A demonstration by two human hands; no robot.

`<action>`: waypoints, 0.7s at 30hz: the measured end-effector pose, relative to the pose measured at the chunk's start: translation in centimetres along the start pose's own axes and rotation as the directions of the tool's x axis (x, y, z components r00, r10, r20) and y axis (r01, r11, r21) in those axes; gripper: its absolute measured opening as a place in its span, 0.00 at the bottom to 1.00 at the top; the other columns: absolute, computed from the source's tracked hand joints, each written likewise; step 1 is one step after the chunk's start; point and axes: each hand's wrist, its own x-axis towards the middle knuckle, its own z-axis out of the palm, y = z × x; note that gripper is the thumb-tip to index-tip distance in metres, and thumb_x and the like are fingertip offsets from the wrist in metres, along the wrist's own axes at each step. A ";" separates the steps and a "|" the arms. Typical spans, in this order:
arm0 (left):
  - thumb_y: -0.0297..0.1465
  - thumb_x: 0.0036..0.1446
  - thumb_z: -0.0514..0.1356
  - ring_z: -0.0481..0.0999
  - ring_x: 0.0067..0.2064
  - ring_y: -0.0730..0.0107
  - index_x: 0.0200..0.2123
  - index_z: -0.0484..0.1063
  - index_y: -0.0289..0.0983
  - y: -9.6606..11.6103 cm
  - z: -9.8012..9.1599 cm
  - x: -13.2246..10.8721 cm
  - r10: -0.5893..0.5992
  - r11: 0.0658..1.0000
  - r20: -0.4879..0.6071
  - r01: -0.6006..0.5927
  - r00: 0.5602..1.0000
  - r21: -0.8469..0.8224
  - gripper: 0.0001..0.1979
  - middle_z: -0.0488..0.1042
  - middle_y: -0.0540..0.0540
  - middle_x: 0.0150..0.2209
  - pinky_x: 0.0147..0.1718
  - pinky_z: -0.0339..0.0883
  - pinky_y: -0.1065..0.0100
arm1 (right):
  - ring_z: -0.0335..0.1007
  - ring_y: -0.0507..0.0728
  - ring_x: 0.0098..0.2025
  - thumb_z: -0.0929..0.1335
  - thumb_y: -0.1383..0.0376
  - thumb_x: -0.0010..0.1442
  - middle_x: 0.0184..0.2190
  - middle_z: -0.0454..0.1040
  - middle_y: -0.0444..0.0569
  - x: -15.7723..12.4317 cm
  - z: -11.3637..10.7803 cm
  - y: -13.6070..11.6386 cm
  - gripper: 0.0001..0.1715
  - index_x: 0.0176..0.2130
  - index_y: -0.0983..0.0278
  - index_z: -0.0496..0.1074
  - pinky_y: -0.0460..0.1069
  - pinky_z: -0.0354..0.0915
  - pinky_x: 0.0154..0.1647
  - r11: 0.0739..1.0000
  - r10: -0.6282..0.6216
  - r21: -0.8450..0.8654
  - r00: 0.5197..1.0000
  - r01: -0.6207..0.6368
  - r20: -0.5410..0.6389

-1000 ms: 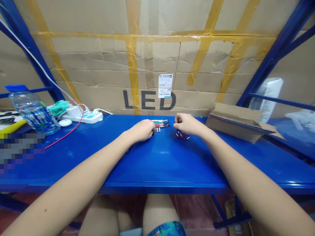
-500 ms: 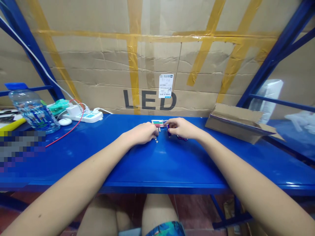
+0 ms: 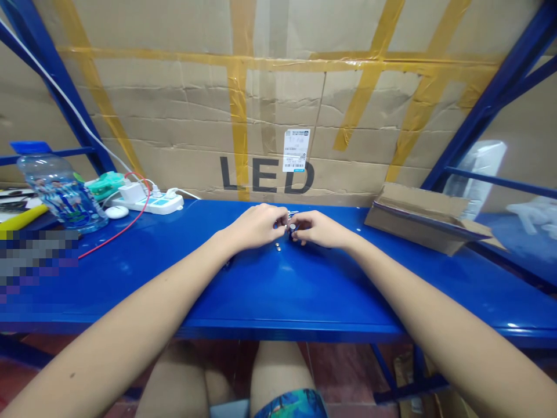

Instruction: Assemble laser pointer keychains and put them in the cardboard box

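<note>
My left hand [image 3: 262, 225] is above the blue table [image 3: 287, 290], thumb and fingers pinched together at the right hand's fingertips. Whatever it pinches is too small to make out. Facing it, my right hand [image 3: 324, 228] grips a small dark blue tube [image 3: 291, 234] whose round silvery end points up. The two hands' fingertips nearly meet at this end. On the table just below them lie a few tiny silvery round pieces [image 3: 278, 247]. Behind the fingers, slim shiny metal sticks [image 3: 293, 213] show only in part, mostly covered by my hands.
An open cardboard box [image 3: 413, 220] sits at right. At left stand a water bottle [image 3: 65, 191] with a blue cap, a white power strip [image 3: 163, 203], a white mouse [image 3: 116, 212] and a red cable [image 3: 139, 219]. A large taped carton [image 3: 191, 128] walls off the back.
My left hand has lifted from the small silvery pieces and moved right, to the right hand. My right hand has brought the tube slightly left, its silvery end now facing up.
</note>
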 end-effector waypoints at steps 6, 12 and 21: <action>0.28 0.62 0.56 0.77 0.41 0.62 0.40 0.75 0.37 0.1 1.0 0.0 0.141 0.990 -0.080 -0.141 0.987 0.009 0.07 0.79 0.44 0.39 0.39 0.65 0.66 | 0.71 0.52 0.29 0.65 0.72 0.49 0.29 0.76 0.46 0.1 0.0 0.0 0.11 0.35 0.66 0.73 0.47 0.69 0.34 0.999 -0.031 -0.044 0.999 0.030 -0.009; 0.25 0.62 0.55 0.77 0.42 0.64 0.39 0.75 0.36 0.0 1.3 0.0 0.208 0.978 -0.065 -0.208 0.976 0.004 0.09 0.79 0.44 0.41 0.40 0.67 0.65 | 0.72 0.53 0.28 0.66 0.70 0.49 0.28 0.76 0.46 0.4 -0.1 0.6 0.12 0.35 0.66 0.74 0.48 0.69 0.33 0.999 -0.040 -0.016 0.999 0.040 -0.016; 0.26 0.56 0.56 0.78 0.39 0.61 0.38 0.78 0.39 -0.1 -0.3 -0.2 0.033 0.997 0.068 -0.038 0.997 0.072 0.11 0.81 0.45 0.38 0.36 0.65 0.65 | 0.72 0.53 0.31 0.67 0.70 0.49 0.29 0.76 0.44 0.3 -0.5 0.8 0.15 0.38 0.65 0.77 0.46 0.66 0.34 0.996 -0.041 -0.078 0.999 0.041 0.007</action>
